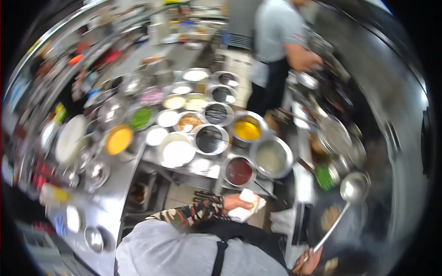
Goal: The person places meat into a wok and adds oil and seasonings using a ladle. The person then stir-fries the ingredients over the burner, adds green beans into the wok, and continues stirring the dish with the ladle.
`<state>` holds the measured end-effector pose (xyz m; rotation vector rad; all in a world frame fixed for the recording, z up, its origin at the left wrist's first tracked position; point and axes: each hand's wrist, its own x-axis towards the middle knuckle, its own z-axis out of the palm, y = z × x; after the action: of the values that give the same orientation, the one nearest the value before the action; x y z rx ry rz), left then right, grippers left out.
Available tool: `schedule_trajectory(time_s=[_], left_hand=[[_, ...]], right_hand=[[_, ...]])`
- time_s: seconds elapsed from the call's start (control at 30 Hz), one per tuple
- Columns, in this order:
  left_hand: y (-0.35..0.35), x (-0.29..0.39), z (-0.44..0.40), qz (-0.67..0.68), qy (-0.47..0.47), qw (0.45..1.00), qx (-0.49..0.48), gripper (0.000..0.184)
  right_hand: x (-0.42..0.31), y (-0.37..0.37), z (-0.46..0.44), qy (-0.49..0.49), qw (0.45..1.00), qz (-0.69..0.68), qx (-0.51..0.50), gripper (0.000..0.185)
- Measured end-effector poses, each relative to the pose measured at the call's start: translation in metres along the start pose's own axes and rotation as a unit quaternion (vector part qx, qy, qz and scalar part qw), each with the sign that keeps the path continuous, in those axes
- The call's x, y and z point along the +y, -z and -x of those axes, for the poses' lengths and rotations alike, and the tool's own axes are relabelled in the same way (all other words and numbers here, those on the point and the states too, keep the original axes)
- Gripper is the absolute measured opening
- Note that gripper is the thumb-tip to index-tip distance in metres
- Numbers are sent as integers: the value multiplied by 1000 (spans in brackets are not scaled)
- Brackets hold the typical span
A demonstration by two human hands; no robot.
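My left hand (pixel 237 202), at the end of a camouflage sleeve, is closed on a crumpled white cloth (pixel 248 205) in front of my body. At the lower right, my right hand (pixel 311 261) grips the long handle of a metal ladle (pixel 355 187). The ladle's round bowl is over the stove, beside a pan with bright green food (pixel 325 177). Just beyond the cloth stands a pot of red sauce (pixel 239 171). Steam or blur hides much of the stove below the ladle.
Several bowls and pots, among them one with yellow liquid (pixel 247 128) and one with pale liquid (pixel 271 158), crowd the middle. A steel counter (pixel 115 195) with metal bowls runs along the left. Another person (pixel 276 41) stands at the stove line ahead.
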<state>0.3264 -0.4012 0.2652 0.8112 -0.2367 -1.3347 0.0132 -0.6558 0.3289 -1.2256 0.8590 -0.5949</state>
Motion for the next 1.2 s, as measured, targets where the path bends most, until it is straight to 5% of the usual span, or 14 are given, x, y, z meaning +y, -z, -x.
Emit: schedule_trajectory(time_s=[0.03, 0.07, 0.23, 0.27, 0.4, 0.5, 0.53, 0.63, 0.8, 0.93, 1.0, 1.03, 1.2], left_hand=[[12, 7, 24, 35, -28, 998, 40, 40], [20, 15, 46, 17, -27, 995, 91, 39], [52, 28, 128, 68, -66, 965, 246, 26], [53, 27, 143, 100, -97, 953, 267, 25], [108, 6, 192, 112, -122, 951, 261, 37], [100, 5, 239, 162, -189, 920, 304, 36], [103, 0, 250, 177, -209, 911, 308, 34], [104, -8, 277, 211, -232, 894, 320, 32], [98, -33, 288, 237, -296, 864, 332, 33], [114, -56, 300, 245, -187, 887, 343, 31], [121, -57, 301, 244, -254, 849, 393, 31], [115, -44, 296, 256, -330, 828, 374, 38], [128, -17, 300, 274, -302, 860, 307, 44]], right_hand=[[-20, -2, -2, -121, 967, 214, -68, 64], [-24, -47, 11, -105, 989, 77, -68, 60], [-31, -160, 7, -300, 921, -27, -247, 53], [-31, -189, 9, -370, 918, -39, -134, 45], [-52, -287, 31, -297, 910, 101, -272, 36], [-23, -305, -22, -232, 865, 55, -441, 37], [6, -318, -37, -152, 884, 39, -439, 53], [-5, -352, -46, -121, 892, 94, -426, 54], [-19, -389, -40, -128, 894, 122, -412, 55], [-24, -402, -39, -173, 884, 128, -415, 36], [-18, -409, -49, -174, 873, 101, -444, 36], [-14, -414, -51, -161, 881, 112, -431, 44], [2, -426, -62, -103, 893, 184, -398, 60]])
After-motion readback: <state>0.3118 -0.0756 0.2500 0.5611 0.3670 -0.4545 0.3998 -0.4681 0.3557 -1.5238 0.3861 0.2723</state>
